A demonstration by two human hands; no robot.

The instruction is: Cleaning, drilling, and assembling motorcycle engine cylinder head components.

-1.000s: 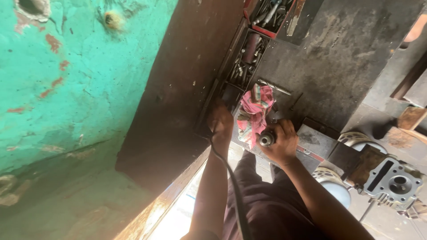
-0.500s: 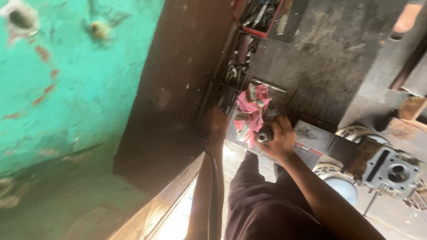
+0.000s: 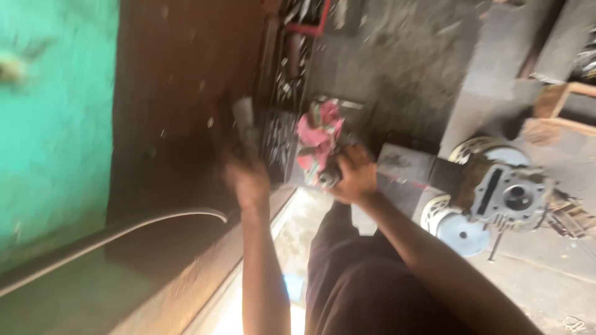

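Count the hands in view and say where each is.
2. The left hand is by the dark door, gripping a blurred tool; the right hand holds a small metal part beside the pink rag.

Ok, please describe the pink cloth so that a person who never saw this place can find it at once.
Start at the grey engine part on the concrete floor and move toward the open tool tray. Between them, the right hand grips a small dark part, and the pink cloth lies bunched just past it. It is the only soft, bright thing among dull metal.

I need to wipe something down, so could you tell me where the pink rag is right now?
In the head view, the pink rag sits centre frame, just above the right hand, beside the tool tray.
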